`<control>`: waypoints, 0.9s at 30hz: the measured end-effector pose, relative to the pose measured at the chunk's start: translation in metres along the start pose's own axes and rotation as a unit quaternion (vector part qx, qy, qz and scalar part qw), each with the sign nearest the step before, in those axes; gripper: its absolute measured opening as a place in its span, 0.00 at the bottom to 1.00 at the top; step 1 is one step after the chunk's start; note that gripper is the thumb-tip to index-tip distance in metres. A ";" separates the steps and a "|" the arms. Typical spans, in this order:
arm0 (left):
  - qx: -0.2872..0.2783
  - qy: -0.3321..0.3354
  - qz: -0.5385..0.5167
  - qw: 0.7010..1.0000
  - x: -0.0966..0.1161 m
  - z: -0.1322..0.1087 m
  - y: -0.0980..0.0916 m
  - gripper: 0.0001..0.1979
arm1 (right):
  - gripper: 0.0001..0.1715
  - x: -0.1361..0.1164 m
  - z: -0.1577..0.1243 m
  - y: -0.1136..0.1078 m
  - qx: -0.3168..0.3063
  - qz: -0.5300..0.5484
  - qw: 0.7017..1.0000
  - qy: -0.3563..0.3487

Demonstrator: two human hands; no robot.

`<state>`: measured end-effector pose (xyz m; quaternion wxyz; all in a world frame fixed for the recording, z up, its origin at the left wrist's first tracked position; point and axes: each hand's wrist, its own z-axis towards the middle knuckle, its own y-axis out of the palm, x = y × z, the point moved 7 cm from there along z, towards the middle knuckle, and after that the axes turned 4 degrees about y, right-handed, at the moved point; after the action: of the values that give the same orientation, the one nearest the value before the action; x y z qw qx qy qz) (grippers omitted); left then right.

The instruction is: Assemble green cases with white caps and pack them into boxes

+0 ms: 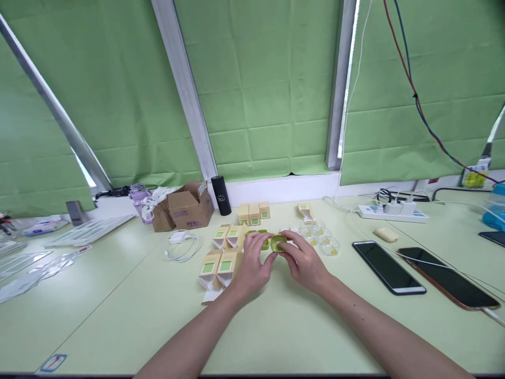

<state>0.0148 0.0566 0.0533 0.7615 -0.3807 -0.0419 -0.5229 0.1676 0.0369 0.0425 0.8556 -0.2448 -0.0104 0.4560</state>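
Observation:
A small olive-green square case (pixel 279 242) is held up between both hands, its hollow side facing me. My left hand (pixel 253 264) pinches its left edge with thumb and fingers. On the opposite edge, the fingers of my right hand (pixel 304 265) are closed. Another green piece (pixel 263 243) shows just behind my left fingers; I cannot tell whether it joins the case. Left of my left hand stand open cardboard boxes (pixel 226 266) with green labels, and more of them (pixel 228 237) behind. Clear plastic cups (pixel 329 246) with yellow bits lie beyond my right hand.
Small closed boxes (pixel 254 214) and one open box (pixel 305 211) stand farther back. Two phones (pixel 389 267) lie at right, near a white power strip (pixel 392 212) with trailing cables. A brown carton (pixel 190 205), a black cylinder (pixel 221 195) and a coiled white cable (pixel 183 246) are at left.

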 end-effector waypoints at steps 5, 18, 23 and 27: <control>-0.002 0.006 0.005 1.000 0.000 0.000 0.000 0.19 | 0.20 0.000 0.000 0.000 0.002 0.004 1.000 0.005; 0.001 0.001 0.015 1.000 0.001 0.001 -0.002 0.20 | 0.19 0.011 -0.003 0.003 0.004 0.038 0.997 0.068; -0.002 0.004 0.008 1.000 0.002 0.001 -0.004 0.18 | 0.11 0.021 -0.001 0.003 -0.004 0.079 0.987 0.143; -0.004 0.015 0.013 1.000 0.002 0.000 -0.003 0.19 | 0.07 0.028 -0.002 0.004 -0.009 0.103 0.975 0.195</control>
<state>0.0131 0.0549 0.0559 0.7671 -0.3762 -0.0236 -0.5190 0.1814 0.0598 0.0337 0.7870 -0.3368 0.1778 0.4854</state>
